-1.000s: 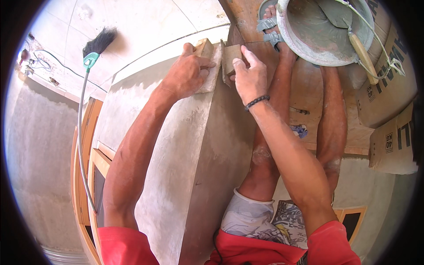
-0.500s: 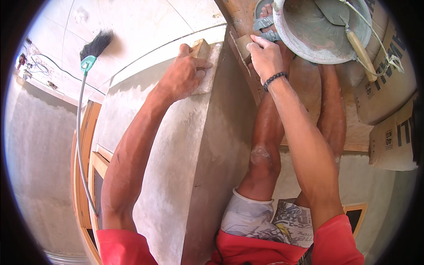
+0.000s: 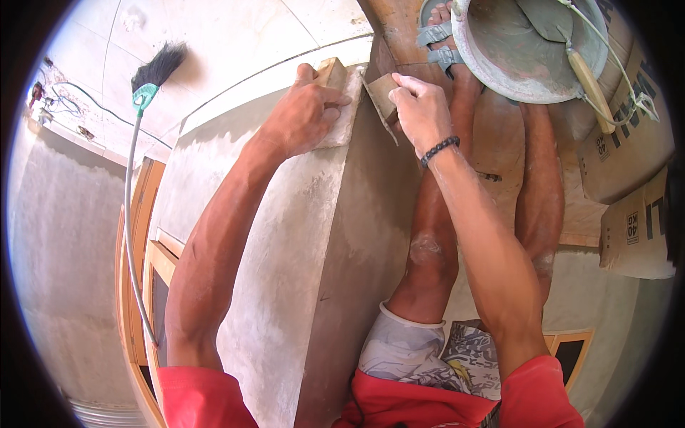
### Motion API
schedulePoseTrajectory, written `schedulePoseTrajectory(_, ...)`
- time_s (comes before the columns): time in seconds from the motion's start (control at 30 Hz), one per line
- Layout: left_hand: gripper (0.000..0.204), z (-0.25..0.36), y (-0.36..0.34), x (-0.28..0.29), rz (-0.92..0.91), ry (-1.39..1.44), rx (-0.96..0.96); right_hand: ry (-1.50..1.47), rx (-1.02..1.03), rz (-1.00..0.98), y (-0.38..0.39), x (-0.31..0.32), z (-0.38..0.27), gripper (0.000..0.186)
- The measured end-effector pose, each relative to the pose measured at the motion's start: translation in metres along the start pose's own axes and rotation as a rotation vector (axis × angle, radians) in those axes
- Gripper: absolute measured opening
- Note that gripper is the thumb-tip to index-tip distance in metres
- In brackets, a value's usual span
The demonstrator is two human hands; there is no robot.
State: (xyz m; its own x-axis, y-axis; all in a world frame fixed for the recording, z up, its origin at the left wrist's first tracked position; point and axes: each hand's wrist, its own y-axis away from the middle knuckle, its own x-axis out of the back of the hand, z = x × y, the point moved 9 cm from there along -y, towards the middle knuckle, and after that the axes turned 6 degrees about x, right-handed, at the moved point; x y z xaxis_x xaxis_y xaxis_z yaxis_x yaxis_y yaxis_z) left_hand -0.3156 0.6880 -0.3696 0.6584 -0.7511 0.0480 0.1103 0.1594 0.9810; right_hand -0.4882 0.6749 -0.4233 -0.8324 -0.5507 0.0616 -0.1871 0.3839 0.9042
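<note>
Float (image 3: 341,100): flat on the plastered pillar's (image 3: 285,271) far top corner, left hand (image 3: 303,114) clamped over it. Looks stiff, light; take by its back. Trowel (image 3: 382,96): just right, right hand (image 3: 421,110) closed on it. Bucket (image 3: 514,57): beyond, far right.

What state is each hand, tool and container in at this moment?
left hand: pressing a wooden block flat against the plastered corner.
right hand: gripping a trowel, blade at the corner edge.
bucket: upright, mortar-smeared, a trowel resting inside.
broom: leaning, untouched.
paper sacks: lying stacked beside the bucket.
</note>
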Motion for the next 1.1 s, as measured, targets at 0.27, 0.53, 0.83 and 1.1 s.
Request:
schedulePoseTrajectory(0.27,0.034,-0.001,-0.001,-0.001,0.003,0.002,-0.015,-0.002,0.023,-0.019,0.047,0.003,-0.029,0.037)
schedulePoseTrajectory(0.53,0.032,-0.003,0.001,0.001,0.006,-0.001,-0.031,-0.581,-0.328,-0.029,0.039,0.037,-0.001,0.038)
schedulePoseTrajectory(0.83,0.032,-0.003,0.005,-0.003,-0.005,0.049,-0.003,-0.578,-0.539,-0.121,0.030,0.014,0.014,0.039)
schedulePoseTrajectory(1.1,0.031,-0.005,-0.001,-0.001,0.035,0.007,-0.068,-0.467,-0.661,-0.222,0.000,0.006,0.006,0.021)
